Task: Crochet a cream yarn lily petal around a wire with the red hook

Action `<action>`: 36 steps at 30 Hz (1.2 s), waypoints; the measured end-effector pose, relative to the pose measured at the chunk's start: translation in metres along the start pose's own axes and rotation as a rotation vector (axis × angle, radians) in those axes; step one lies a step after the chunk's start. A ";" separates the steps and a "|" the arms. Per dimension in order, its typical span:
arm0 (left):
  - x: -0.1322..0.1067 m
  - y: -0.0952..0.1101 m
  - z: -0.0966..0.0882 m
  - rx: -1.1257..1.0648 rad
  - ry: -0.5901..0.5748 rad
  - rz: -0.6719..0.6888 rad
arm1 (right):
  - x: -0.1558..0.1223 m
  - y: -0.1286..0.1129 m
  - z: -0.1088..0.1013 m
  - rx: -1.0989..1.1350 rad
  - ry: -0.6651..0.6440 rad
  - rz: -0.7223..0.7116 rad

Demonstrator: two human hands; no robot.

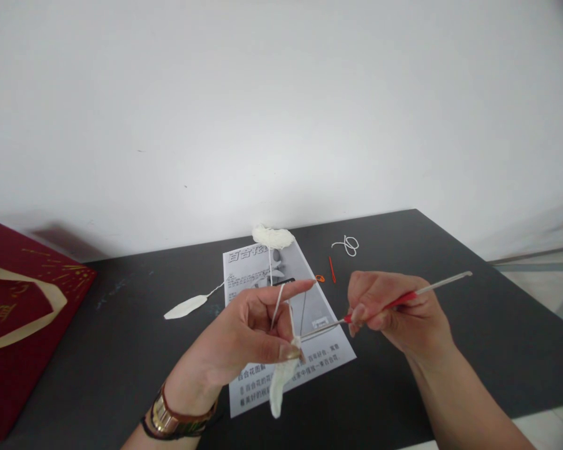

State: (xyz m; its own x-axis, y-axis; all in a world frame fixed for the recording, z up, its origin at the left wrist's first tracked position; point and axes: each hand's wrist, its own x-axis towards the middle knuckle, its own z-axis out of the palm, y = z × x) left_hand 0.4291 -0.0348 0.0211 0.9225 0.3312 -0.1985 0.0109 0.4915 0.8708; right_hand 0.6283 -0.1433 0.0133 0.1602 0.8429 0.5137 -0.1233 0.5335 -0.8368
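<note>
My left hand (244, 331) pinches a small white crocheted piece (281, 378) that hangs below the fingers, and white yarn (278, 304) runs up over the raised index finger. My right hand (394, 309) grips a crochet hook (426, 290) with a red grip and metal shaft. Its tip reaches the top of the white piece at my left fingertips. Both hands are held above a printed instruction sheet (319, 362) on a black table (122, 325).
A white crocheted petal (186, 307) with a yarn tail lies left of the sheet. A white yarn lump (273, 237) sits at the sheet's top. An orange stitch marker (319, 278), a red needle (331, 269) and a loose white thread (349, 244) lie behind. A red bag (14, 312) stands left.
</note>
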 end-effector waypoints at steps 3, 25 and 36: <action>0.001 -0.001 -0.002 -0.038 -0.010 -0.007 | 0.002 -0.002 0.000 -0.037 -0.014 -0.005; 0.001 -0.003 -0.004 -0.053 -0.074 -0.108 | 0.004 -0.002 -0.001 0.020 -0.065 0.028; -0.002 0.000 0.001 -0.001 0.029 0.070 | -0.001 0.002 0.003 0.074 0.062 0.117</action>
State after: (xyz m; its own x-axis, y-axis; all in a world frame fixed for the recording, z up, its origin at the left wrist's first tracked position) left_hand 0.4276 -0.0358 0.0221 0.9094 0.3878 -0.1502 -0.0535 0.4674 0.8824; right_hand 0.6248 -0.1427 0.0119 0.1999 0.8949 0.3989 -0.2161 0.4374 -0.8729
